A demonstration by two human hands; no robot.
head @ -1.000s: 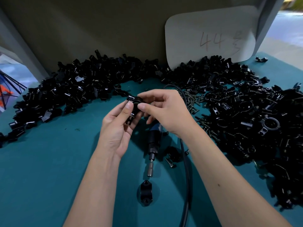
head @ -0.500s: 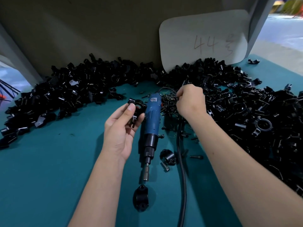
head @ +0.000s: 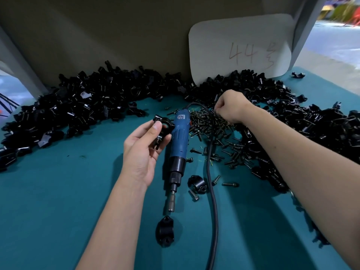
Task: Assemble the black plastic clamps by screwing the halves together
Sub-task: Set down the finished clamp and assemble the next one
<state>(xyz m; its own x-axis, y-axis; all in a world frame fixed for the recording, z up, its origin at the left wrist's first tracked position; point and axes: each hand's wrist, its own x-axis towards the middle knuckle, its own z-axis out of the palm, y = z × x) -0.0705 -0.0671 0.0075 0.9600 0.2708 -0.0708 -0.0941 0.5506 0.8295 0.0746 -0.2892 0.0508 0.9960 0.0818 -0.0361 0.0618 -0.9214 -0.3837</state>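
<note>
- Since a second ago the right hand (head: 230, 106) has left the clamp and gone out to the heap of screws (head: 210, 123); the electric screwdriver (head: 180, 141), hidden under the hands then, now lies in plain sight.
- At the far left a long pile of black clamp halves (head: 78, 108) curves along the back wall on the teal table (head: 48, 201).
- The left hand (head: 144, 151) is raised palm-up, forearm coming in from the bottom edge; thumb and curled fingers pinch a black clamp (head: 162, 127), ring end uppermost, just left of the screwdriver's blue body.
- The screwdriver lies flat, bit toward the person; a lone clamp half (head: 165, 233) lies just beyond its tip.
- Right of the bit lie another clamp piece (head: 196, 184) and the black power cord (head: 213, 201).
- The right hand hangs knuckles-up over the screws, fingers curled down into them; whether it grips one cannot be told.
- A white card (head: 241, 45) marked "44" leans against the wall.
</note>
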